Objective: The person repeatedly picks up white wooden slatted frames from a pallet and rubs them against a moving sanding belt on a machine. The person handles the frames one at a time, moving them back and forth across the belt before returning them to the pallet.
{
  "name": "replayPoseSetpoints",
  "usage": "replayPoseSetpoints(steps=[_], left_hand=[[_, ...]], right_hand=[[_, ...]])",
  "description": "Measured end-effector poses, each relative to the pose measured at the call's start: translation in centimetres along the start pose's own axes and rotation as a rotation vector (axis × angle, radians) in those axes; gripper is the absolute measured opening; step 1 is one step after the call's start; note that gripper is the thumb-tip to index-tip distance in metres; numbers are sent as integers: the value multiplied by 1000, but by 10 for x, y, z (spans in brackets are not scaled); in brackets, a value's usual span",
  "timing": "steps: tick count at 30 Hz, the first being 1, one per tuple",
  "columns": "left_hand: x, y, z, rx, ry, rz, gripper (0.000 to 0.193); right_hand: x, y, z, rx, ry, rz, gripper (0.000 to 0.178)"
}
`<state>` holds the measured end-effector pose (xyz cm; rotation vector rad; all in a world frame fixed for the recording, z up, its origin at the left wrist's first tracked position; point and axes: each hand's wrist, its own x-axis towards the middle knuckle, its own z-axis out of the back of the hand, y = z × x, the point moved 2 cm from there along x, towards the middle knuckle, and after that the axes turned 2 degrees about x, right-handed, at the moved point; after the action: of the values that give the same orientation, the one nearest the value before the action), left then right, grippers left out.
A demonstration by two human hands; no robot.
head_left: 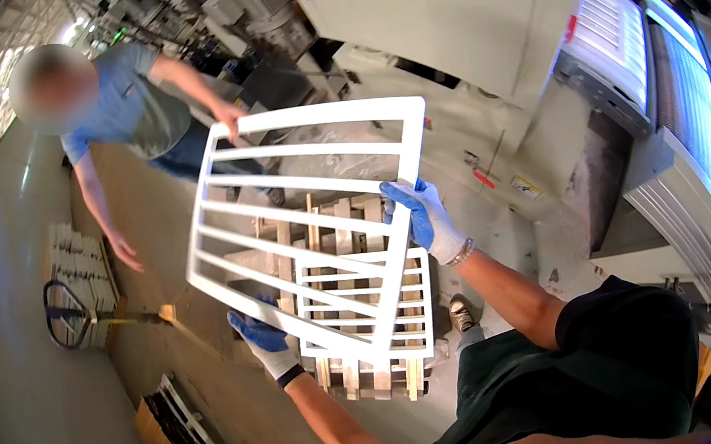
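A white slatted panel is held tilted in front of me. My right hand, in a blue and white glove, is closed round its right rail. At the lower left rail my gloved left hand grips the panel, its fingertips partly hidden behind it. A co-worker's hand touches the far left corner. Beneath, a second white slatted panel lies flat on a wooden pallet, partly covered from view by the held one.
The co-worker stands at the far left, the other arm hanging free. To the right is a machine with a lit conveyor bed. Stacked slats, a hand truck handle and a bundle stand along the left.
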<state>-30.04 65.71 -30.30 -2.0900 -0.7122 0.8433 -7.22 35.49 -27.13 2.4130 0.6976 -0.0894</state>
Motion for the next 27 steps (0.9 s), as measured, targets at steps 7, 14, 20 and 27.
replayPoseSetpoints(steps=[7,14,20,27], left_hand=[[-31,148,67,40,-144,197,48],[-85,228,33,121,-161,209,30],[-196,233,-122,567,196,-70,43],[-324,213,-216,501,424,-166,37]], right_hand=[[-96,120,-1,-382,134,103,25],[-253,300,8,-716,219,117,35],[-342,425,35,-1214,313,618,37],[-344,627,43,-1471,129,878,29]])
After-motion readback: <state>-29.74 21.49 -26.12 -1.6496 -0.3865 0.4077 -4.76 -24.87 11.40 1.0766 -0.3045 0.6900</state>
